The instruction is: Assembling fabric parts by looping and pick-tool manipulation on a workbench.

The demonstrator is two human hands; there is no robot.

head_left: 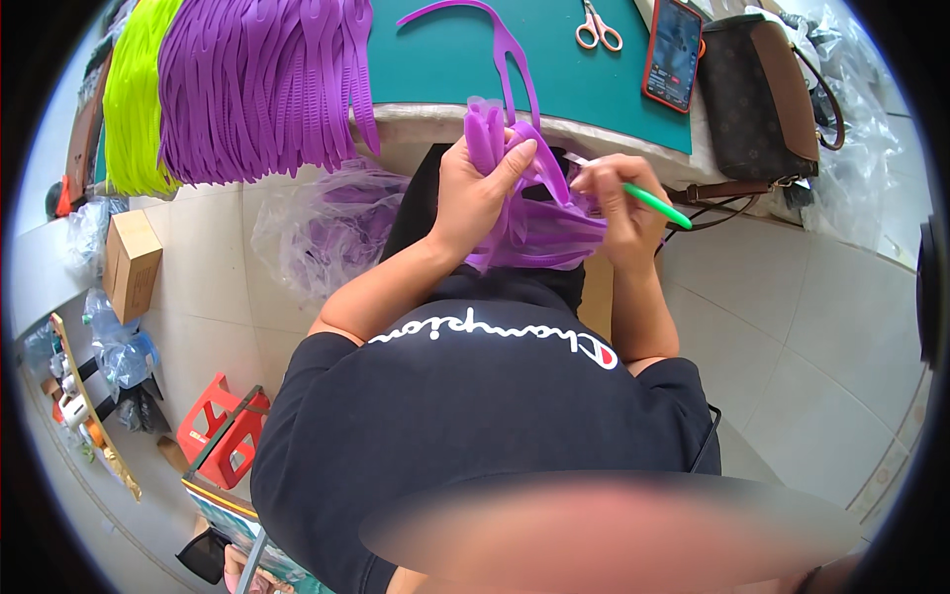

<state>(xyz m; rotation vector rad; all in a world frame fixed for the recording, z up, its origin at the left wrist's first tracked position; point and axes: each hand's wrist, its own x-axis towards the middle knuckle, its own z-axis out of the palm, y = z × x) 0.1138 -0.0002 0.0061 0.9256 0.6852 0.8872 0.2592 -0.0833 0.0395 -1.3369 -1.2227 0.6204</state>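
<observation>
My left hand (472, 198) is closed around a folded bunch of purple rubbery straps (485, 137), held upright over my lap at the table's edge. Closed in my right hand (623, 203) is a slim tool with a bright green handle (659, 205). Its thin pale tip points toward the straps, but its exact kind cannot be made out. More purple straps in clear plastic (554, 238) lie on my lap under both hands. One split purple strap (510, 51) stretches from the table top down toward my left hand.
Purple straps (262, 84) and yellow-green straps (136, 94) hang over the table's left edge. Pink-handled scissors (600, 30), a phone (674, 54) and a brown bag (749, 94) are on the right of the green mat (618, 109). A plastic bag (332, 233) lies below.
</observation>
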